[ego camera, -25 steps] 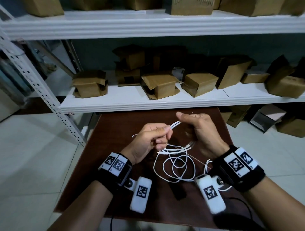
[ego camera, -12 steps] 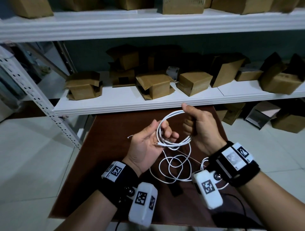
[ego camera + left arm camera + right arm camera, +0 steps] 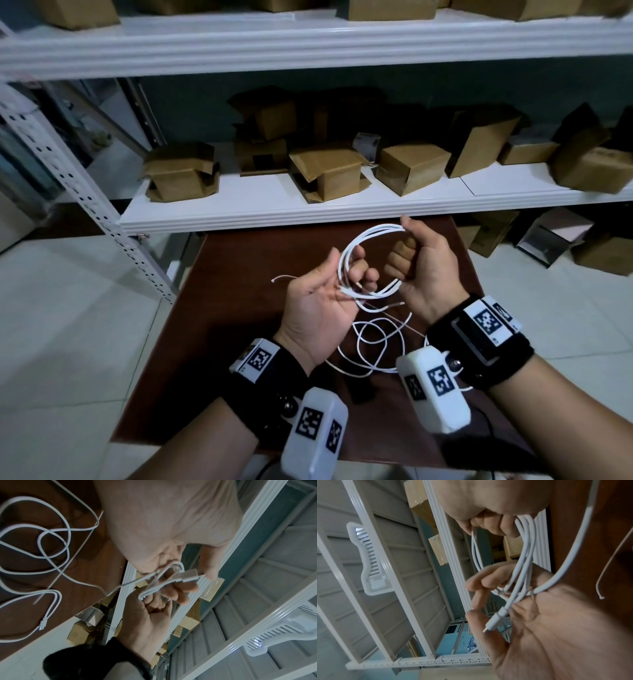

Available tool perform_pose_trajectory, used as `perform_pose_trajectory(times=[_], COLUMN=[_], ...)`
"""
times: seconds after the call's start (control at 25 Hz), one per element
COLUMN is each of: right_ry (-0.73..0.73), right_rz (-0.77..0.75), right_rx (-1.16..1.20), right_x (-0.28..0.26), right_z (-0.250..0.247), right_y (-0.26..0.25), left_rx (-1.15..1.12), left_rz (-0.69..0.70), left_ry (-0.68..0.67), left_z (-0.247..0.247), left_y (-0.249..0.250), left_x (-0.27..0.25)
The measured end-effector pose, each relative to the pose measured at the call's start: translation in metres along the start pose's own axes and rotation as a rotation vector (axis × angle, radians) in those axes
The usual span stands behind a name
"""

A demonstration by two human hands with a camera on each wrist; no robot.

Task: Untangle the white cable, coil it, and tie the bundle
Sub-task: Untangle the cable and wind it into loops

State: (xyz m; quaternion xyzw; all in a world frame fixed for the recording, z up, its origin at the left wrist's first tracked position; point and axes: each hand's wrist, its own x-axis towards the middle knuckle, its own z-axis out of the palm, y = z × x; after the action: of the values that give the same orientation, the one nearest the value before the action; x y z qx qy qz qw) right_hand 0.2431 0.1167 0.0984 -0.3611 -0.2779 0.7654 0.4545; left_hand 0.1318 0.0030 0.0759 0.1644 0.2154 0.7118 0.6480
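Above the brown table, my right hand fists around the top of the white cable coil, while my left hand, palm up, curls its fingers round the coil's lower side. Loose cable loops lie on the table below.

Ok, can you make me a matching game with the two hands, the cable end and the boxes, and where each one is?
Things:
1. right hand
2. left hand
3. loose cable end
4. cardboard boxes

Places or states:
A. lying on the brown table
B. on the white shelf
C. fist gripping the coil's far side
D. palm up, fingers round the coil's near side

Pairs: 1-C, 2-D, 3-A, 4-B
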Motion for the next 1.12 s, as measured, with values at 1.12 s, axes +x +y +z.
perform_pose_trajectory(times=[1.12], right_ry=[-0.150], right_rz=[0.062], right_rx=[0.058], right_x=[-0.008], right_z=[-0.002], right_y=[0.007], left_rx=[0.096], left_rz=[0.095], left_ry=[-0.051], left_z=[-0.015], left_y=[0.003], left_x=[0.023])
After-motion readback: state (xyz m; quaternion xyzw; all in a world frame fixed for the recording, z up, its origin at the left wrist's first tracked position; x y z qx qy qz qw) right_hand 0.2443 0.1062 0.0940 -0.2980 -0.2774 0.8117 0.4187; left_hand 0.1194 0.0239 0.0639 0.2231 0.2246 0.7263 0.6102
